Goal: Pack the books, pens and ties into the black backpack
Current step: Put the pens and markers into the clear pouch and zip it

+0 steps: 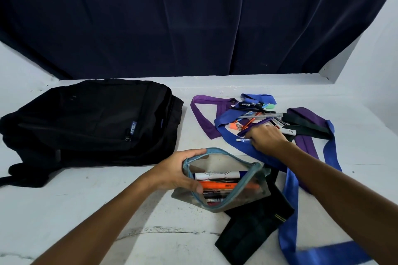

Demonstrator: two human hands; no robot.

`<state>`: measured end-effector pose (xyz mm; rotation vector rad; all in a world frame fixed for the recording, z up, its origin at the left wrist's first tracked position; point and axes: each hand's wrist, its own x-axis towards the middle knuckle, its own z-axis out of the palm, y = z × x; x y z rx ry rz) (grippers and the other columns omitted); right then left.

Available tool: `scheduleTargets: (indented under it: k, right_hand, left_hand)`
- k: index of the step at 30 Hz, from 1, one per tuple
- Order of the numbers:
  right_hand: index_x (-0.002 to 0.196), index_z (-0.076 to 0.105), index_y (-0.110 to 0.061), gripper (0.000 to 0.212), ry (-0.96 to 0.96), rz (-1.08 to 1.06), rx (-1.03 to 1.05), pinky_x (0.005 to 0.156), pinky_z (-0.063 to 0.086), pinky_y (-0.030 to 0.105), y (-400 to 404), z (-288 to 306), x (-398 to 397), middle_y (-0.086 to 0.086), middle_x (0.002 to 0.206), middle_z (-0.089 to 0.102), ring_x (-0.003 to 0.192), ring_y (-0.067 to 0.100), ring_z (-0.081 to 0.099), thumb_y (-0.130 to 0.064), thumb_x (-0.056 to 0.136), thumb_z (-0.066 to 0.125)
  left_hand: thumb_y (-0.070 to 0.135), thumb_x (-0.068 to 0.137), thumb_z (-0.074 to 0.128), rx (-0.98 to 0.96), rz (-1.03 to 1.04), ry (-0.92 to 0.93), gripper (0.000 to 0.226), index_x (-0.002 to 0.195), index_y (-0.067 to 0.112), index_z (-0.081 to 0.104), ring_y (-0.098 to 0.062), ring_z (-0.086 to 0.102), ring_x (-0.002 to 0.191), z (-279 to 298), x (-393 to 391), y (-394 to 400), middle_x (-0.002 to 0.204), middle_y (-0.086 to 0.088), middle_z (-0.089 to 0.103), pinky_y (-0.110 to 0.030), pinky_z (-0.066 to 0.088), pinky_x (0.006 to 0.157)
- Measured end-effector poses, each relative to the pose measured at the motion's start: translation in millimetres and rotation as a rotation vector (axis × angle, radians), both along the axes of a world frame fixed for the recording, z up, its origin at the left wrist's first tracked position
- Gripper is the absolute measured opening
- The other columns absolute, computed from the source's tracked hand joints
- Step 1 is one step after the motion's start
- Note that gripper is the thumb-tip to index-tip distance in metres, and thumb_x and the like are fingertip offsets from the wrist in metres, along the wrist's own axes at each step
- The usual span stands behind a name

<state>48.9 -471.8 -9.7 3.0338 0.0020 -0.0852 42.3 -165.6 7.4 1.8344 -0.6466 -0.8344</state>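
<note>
Backpack lies flat on the white table, left side, zips closed as far as can be seen; a small blue label faces up near its right edge.

Left hand grips the left end of a clear pouch with a teal zip, fingers over the far rim and thumb on the near rim, holding the mouth open. Inside the pouch: a white marker, an orange pen, and several darker pens below them, too packed to count.

Right hand is stretched out to the pile of loose pens at right centre. Fingers are curled down on the pile, and a blue-and-white pen sticks out from under the fingertips; whether it is pinched or only touched, cannot tell.

Ties lie tangled under and around the pens: a purple tie looped on the left of the pile, a blue tie running from the pile down toward the near right edge, a black tie at far right. A folded black cloth with a yellow stripe lies under the near side of the pouch.

Dark curtain hangs behind the table.
</note>
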Motion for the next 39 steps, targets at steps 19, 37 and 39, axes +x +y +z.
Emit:
scheduleTargets:
  k: [19,37,39]
  right_hand:
    - [0.087,0.076,-0.009,0.011,0.325,0.279,0.546,0.051,0.045,0.021,115.3,81.1,-49.0,-0.004,0.070,0.067,0.058,0.002,0.060,-0.009,0.083,0.066]
    - [0.110,0.067,-0.027,0.028,0.016,-0.249,0.138,0.086,0.049,0.035,-27.2,8.6,-5.0,0.007,0.122,0.062,0.108,0.030,0.060,-0.014,0.086,0.063]
    - [0.110,0.068,-0.027,0.026,-0.012,-0.223,0.111,0.086,0.050,0.036,-27.5,6.5,-6.7,0.006,0.120,0.063,0.108,0.029,0.060,-0.017,0.087,0.063]
  left_hand:
    - [0.016,0.058,0.093,0.004,-0.014,-0.041,0.085,0.133,0.016,0.053,-0.021,0.068,0.110,0.8,-0.7,0.8,0.118,-0.001,0.070,-0.040,0.055,0.094]
    - [0.026,0.051,0.091,0.005,0.002,-0.019,0.107,0.145,0.014,0.042,-0.017,0.063,0.117,-3.6,4.4,0.7,0.130,-0.002,0.063,-0.041,0.054,0.097]
    - [0.025,0.052,0.091,-0.008,-0.002,-0.016,0.103,0.143,0.014,0.044,-0.017,0.063,0.117,-2.8,3.7,0.1,0.128,-0.002,0.064,-0.040,0.054,0.096]
